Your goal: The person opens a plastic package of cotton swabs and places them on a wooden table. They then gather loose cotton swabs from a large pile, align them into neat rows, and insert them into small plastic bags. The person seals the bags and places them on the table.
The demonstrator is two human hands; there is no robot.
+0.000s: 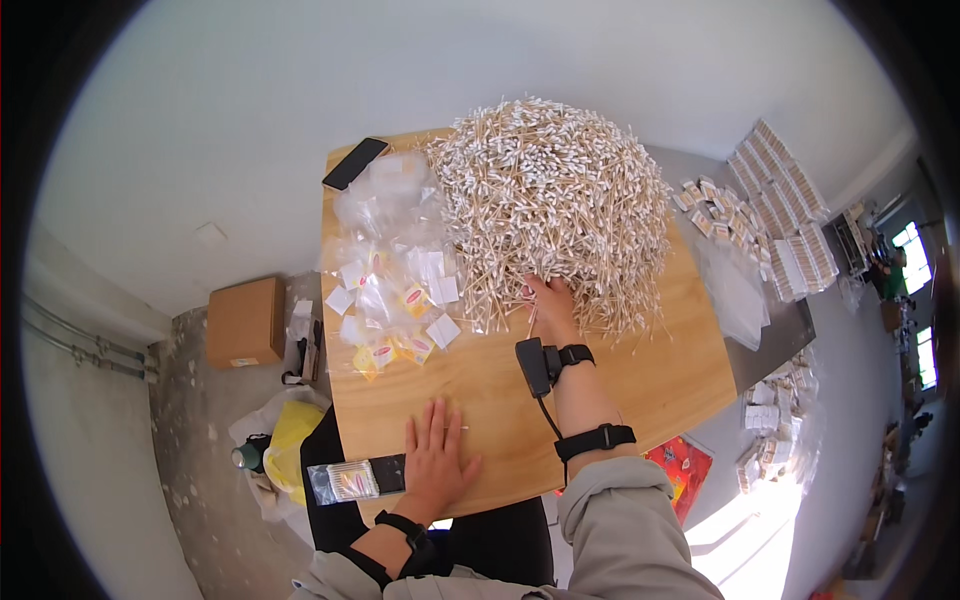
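A large heap of cotton swabs [560,190] with wooden sticks covers the far part of the wooden table [500,400]. At the heap's near edge my right hand [553,303] has its fingers curled around some swabs; the fingertips are partly hidden among the sticks. My left hand [437,462] lies flat near the front edge of the table, fingers stretched out, with what looks like one loose swab by its fingertips. Beside it, a filled clear bag of cotton swabs [352,481] rests against a flat black object [388,474] at the table's edge.
Clear plastic bags [385,220] and small printed cards [415,298] lie left of the heap. A black phone-like slab [355,163] sits at the far left corner. Packed swab bundles [780,200] stand on the right. A cardboard box [246,322] is on the floor left.
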